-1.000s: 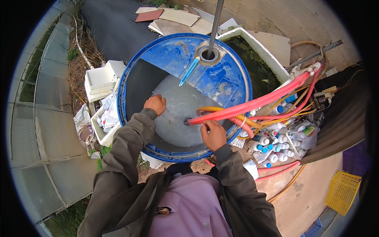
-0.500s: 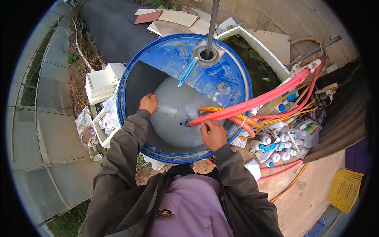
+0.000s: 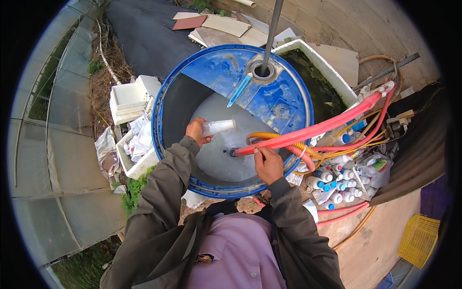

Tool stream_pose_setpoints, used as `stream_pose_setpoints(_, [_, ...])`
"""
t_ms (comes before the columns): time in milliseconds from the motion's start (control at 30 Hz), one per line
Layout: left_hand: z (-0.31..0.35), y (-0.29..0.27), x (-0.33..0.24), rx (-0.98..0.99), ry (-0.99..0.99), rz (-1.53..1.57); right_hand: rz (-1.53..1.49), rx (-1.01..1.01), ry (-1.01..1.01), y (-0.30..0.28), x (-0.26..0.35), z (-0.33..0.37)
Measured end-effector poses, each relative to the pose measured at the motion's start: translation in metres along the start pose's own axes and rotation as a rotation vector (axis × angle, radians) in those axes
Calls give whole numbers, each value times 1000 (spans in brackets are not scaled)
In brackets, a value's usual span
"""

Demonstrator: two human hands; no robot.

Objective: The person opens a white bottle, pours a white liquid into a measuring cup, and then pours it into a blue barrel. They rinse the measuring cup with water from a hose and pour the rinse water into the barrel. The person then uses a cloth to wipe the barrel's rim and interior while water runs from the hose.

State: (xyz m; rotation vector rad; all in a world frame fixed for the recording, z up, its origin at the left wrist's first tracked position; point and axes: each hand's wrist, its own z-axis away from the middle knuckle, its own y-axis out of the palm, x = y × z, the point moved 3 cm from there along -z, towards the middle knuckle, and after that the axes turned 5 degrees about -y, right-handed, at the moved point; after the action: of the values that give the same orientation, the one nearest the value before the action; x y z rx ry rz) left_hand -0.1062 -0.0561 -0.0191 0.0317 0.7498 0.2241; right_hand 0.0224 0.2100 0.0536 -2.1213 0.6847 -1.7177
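Observation:
My left hand [image 3: 196, 132] is closed round a translucent white plastic bottle [image 3: 219, 127], held on its side over the barrel with its mouth end to the right. Below it, cloudy greyish liquid [image 3: 211, 156] lies in the blue barrel [image 3: 160, 166], whose lid is cut away on the near side. With fingers and thumb pinched, my right hand [image 3: 268, 164] holds the flat red hose [image 3: 308, 131] near its end, which points down into the barrel. A yellow ribbed hose [image 3: 284, 138] and a pinkish hose loop over the rim beside that hand.
A blue-handled cutter [image 3: 239, 90] lies on the lid, next to a pole [image 3: 272, 36] standing in the lid's hole. To the right are a foam tank of dark green water [image 3: 315, 72] and several bottles [image 3: 339, 188]. White foam boxes [image 3: 130, 102] stand left.
My left hand has lifted and turned, and the white bottle now shows clear above the liquid. My right hand stays on the red hose. The whole view has shifted slightly.

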Motion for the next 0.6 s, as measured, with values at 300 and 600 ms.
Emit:
stream_pose_setpoints(300, [21,12,-5,-42,303,-301,54,60,-27,0,-3,2])
stream_pose_setpoints(600, [61,11,-38,-206,1082,-767,-98,-17,-71,27,-4,-3])
